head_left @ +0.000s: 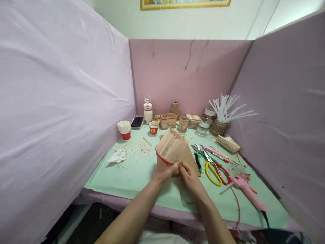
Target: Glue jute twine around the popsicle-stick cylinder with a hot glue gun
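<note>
My left hand [167, 170] is wrapped around the lower side of a pale wooden piece [172, 147] with a jagged upper edge of upright slats and a red cord along its rim. It is held tilted over a brown cardboard sheet [191, 159]. Close beside it, my right hand [187, 173] is closed in a pinch at the piece's near edge. What its fingertips hold is hidden. A thin cord [183, 200] hangs in a loop below this hand, over the front of the green tabletop.
At right lie scissors [214, 173], pruning shears [197, 157] and a pink glue gun [250, 194] with its cable. Glue sticks [223, 106] stand in a pot behind. A water bowl [203, 127], woven basket [168, 120] and paper cups [124, 130] line the back. Wood slivers and crumpled tissue [116, 157] lie left.
</note>
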`<action>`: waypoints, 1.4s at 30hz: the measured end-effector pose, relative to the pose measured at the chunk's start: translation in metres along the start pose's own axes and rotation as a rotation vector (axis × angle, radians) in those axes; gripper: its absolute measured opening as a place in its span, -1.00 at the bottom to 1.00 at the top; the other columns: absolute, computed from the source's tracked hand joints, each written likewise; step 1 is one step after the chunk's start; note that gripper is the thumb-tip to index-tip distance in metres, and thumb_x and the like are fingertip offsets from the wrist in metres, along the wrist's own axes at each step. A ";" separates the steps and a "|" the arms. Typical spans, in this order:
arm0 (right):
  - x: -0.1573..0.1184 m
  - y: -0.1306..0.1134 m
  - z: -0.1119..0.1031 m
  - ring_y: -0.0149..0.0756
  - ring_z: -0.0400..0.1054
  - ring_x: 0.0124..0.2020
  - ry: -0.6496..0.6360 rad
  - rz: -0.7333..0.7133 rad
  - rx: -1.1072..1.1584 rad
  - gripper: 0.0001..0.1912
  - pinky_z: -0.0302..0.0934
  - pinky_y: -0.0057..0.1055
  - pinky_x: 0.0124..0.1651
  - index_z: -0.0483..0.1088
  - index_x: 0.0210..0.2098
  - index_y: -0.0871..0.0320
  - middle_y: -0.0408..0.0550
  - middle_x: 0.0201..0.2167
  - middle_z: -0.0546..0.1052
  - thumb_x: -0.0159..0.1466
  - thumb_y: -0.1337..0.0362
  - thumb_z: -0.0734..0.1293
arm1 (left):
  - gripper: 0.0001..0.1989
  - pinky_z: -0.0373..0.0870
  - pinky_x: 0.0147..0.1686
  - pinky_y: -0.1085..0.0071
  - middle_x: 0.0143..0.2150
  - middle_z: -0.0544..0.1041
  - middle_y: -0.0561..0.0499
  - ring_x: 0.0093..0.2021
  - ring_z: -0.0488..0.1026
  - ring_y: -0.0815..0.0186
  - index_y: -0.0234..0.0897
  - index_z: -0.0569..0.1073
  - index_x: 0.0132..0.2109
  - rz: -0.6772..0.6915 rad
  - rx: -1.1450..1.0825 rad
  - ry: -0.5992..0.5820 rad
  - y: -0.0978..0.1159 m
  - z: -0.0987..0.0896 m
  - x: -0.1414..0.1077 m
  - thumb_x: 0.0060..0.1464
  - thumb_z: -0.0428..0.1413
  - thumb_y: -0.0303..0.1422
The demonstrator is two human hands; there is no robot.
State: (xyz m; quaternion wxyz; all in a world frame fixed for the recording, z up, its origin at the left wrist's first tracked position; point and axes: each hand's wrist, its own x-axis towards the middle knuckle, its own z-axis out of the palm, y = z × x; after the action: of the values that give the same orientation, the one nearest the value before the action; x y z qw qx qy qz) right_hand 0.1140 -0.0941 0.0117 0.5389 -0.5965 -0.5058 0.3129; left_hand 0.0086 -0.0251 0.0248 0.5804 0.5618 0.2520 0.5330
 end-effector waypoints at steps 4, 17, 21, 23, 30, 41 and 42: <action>0.004 0.003 -0.009 -0.31 0.27 -0.48 0.049 0.007 -0.057 -0.70 0.15 -0.41 -0.40 0.29 -0.47 0.12 -0.18 -0.55 0.34 0.24 0.04 0.19 | -0.32 0.15 0.21 0.06 0.09 0.44 -0.17 0.13 0.36 0.08 -0.27 0.27 0.14 -0.084 -0.263 -0.062 0.007 -0.001 0.004 -0.16 0.27 -0.28; -0.017 -0.041 0.000 -0.20 0.30 -0.08 0.360 -0.516 -0.361 -0.85 0.14 -0.21 -0.02 0.35 -0.18 0.09 -0.02 -0.18 0.45 0.24 0.27 0.29 | -0.32 0.15 0.19 0.13 0.03 0.50 -0.17 0.10 0.39 0.09 -0.25 0.37 0.12 -0.134 -0.500 -0.231 0.009 -0.005 -0.001 -0.18 0.32 -0.20; -0.019 -0.053 0.011 -0.27 0.32 -0.24 0.398 -0.571 -0.416 -0.96 0.09 -0.25 -0.10 0.36 -0.30 0.09 -0.12 -0.35 0.48 0.24 0.31 0.33 | -0.28 0.14 0.19 0.10 0.07 0.48 -0.20 0.14 0.35 0.04 -0.26 0.37 0.12 -0.187 -0.497 -0.304 0.011 -0.009 -0.002 -0.21 0.31 -0.10; -0.019 -0.053 0.012 -0.29 0.32 -0.27 0.399 -0.576 -0.431 -0.97 0.07 -0.25 -0.10 0.36 -0.33 0.09 -0.14 -0.38 0.48 0.26 0.33 0.31 | -0.28 0.12 0.20 0.10 0.08 0.47 -0.20 0.15 0.34 0.04 -0.26 0.38 0.11 -0.181 -0.505 -0.328 0.011 -0.009 -0.002 -0.20 0.30 -0.08; -0.019 -0.054 0.013 -0.31 0.28 -0.33 0.419 -0.490 -0.378 -0.87 0.06 -0.30 -0.17 0.30 -0.42 0.12 -0.16 -0.46 0.43 0.27 0.33 0.29 | -0.34 0.20 0.15 0.11 0.02 0.50 -0.19 0.07 0.40 0.04 -0.30 0.41 0.09 -0.219 -0.490 -0.333 0.012 -0.006 -0.001 -0.17 0.29 -0.13; -0.019 -0.055 0.011 -0.29 0.31 -0.27 0.427 -0.495 -0.362 -0.94 0.07 -0.28 -0.13 0.34 -0.37 0.11 -0.14 -0.39 0.45 0.23 0.31 0.33 | -0.21 0.16 0.18 0.02 0.00 0.51 -0.26 0.11 0.37 -0.04 -0.34 0.35 0.14 -0.254 -0.489 -0.350 0.014 -0.001 -0.003 -0.20 0.28 -0.03; -0.020 -0.055 0.012 -0.29 0.32 -0.27 0.444 -0.504 -0.370 -0.95 0.07 -0.27 -0.12 0.35 -0.36 0.10 -0.13 -0.38 0.46 0.23 0.31 0.32 | -0.23 0.16 0.18 0.03 0.00 0.51 -0.25 0.11 0.38 -0.03 -0.34 0.36 0.13 -0.253 -0.488 -0.352 0.014 -0.001 -0.003 -0.19 0.28 -0.04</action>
State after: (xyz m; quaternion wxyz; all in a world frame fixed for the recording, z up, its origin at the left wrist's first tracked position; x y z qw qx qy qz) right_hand 0.0826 -0.1142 0.0588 0.5785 -0.5940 -0.5555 -0.0627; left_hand 0.0020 -0.0302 0.0369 0.7941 0.4539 0.0804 0.3960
